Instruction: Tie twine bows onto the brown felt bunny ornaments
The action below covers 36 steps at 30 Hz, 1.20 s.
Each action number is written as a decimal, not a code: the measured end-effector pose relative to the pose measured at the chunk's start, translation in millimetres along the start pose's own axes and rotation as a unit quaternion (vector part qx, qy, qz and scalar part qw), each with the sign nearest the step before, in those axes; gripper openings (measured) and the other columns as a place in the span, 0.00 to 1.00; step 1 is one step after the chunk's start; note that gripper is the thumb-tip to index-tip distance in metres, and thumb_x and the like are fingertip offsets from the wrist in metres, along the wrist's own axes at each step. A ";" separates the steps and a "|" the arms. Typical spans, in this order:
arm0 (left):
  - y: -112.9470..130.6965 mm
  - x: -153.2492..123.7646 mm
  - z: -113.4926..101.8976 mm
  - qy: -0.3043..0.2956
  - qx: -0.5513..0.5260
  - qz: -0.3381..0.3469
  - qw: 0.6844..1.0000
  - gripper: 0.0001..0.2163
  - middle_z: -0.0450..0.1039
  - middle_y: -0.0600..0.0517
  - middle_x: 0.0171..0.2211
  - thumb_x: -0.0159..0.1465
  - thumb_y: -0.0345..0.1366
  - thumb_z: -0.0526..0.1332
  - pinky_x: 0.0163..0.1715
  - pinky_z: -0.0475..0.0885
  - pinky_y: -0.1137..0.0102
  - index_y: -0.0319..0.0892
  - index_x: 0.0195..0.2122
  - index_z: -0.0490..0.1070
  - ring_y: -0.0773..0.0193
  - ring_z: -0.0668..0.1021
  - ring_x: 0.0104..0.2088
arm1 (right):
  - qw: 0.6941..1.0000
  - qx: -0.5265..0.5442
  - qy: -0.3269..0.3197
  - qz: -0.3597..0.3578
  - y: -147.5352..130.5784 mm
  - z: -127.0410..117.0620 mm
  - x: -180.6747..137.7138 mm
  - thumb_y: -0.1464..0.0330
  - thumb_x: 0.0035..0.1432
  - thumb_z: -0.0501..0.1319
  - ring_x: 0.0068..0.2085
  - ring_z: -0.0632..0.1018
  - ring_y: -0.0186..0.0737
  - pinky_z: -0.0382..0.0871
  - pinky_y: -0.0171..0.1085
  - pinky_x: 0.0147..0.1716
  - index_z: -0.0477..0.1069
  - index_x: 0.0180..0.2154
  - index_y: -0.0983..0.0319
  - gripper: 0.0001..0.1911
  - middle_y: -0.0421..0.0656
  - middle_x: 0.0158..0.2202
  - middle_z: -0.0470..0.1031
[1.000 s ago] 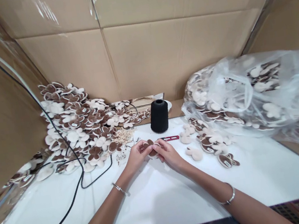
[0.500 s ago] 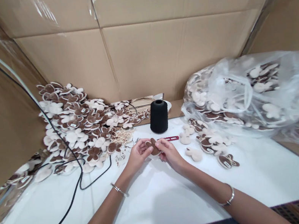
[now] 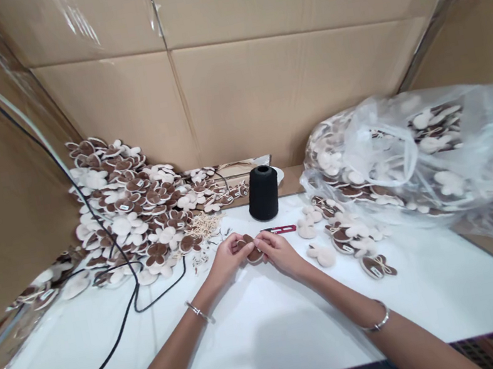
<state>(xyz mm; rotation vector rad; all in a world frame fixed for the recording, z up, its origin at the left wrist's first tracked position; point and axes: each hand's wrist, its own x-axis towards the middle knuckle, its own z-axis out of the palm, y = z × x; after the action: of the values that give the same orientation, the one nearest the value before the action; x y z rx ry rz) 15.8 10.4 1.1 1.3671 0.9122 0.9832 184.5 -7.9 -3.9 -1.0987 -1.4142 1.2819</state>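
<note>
A small brown and cream plush piece with rounded ears is pinched between both hands over the white table. My left hand grips its left side with the fingers closed. From the right, my right hand holds the other side, fingers also closed. Red thread snips lie just beyond my right hand. A black thread cone stands upright behind them.
A big heap of the same plush pieces fills the back left. A clear plastic bag of more pieces lies at the right, several spilled out. A black cable crosses the left side. Cardboard walls enclose the table.
The plush piece has been turned slightly between the fingers; both hands stay in the same place over the table.
</note>
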 end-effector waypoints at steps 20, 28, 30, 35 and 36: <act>1.2 -0.4 -6.9 0.024 0.204 0.067 0.976 0.11 0.75 0.51 0.31 0.61 0.44 0.61 0.32 0.68 0.71 0.41 0.36 0.73 0.63 0.75 0.31 | 0.990 -0.087 -0.105 -0.017 13.3 -23.0 16.4 0.57 0.57 0.62 0.22 0.66 0.31 0.57 0.30 0.21 0.73 0.37 0.64 0.15 0.38 0.24 0.70; -9.4 1.9 -10.0 0.074 0.280 0.044 0.956 0.09 0.70 0.53 0.26 0.60 0.43 0.61 0.30 0.63 0.69 0.41 0.30 0.69 0.62 0.71 0.28 | 0.978 -0.190 -0.055 -0.073 22.3 -15.5 16.9 0.68 0.57 0.60 0.26 0.69 0.34 0.60 0.32 0.28 0.70 0.45 0.60 0.13 0.36 0.25 0.70; -8.2 2.3 -11.7 0.074 0.313 0.082 0.943 0.08 0.71 0.51 0.29 0.60 0.41 0.62 0.36 0.65 0.67 0.41 0.30 0.70 0.59 0.71 0.34 | 0.973 -0.207 -0.060 -0.081 20.4 -14.7 15.6 0.70 0.57 0.59 0.27 0.69 0.34 0.60 0.32 0.28 0.71 0.45 0.60 0.12 0.36 0.26 0.70; 3.4 1.5 -22.2 -0.011 0.347 0.120 0.930 0.06 0.72 0.48 0.35 0.62 0.39 0.61 0.44 0.65 0.63 0.42 0.34 0.72 0.55 0.71 0.41 | 0.959 -0.256 -0.062 -0.099 10.1 -13.9 11.5 0.71 0.58 0.58 0.28 0.69 0.35 0.59 0.33 0.29 0.73 0.40 0.60 0.09 0.38 0.29 0.72; 5.9 1.0 -24.8 -0.035 0.345 0.120 0.930 0.07 0.72 0.48 0.36 0.62 0.39 0.61 0.44 0.65 0.63 0.43 0.35 0.73 0.55 0.71 0.42 | 0.958 -0.261 -0.063 -0.103 8.5 -14.0 10.9 0.72 0.58 0.58 0.29 0.70 0.35 0.59 0.33 0.30 0.73 0.40 0.60 0.08 0.39 0.29 0.72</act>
<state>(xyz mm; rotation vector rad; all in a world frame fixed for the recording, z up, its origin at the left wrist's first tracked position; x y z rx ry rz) -7.3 19.7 6.7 2.1339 1.1093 0.8105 196.4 6.0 -11.0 -1.1824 -1.9785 0.8578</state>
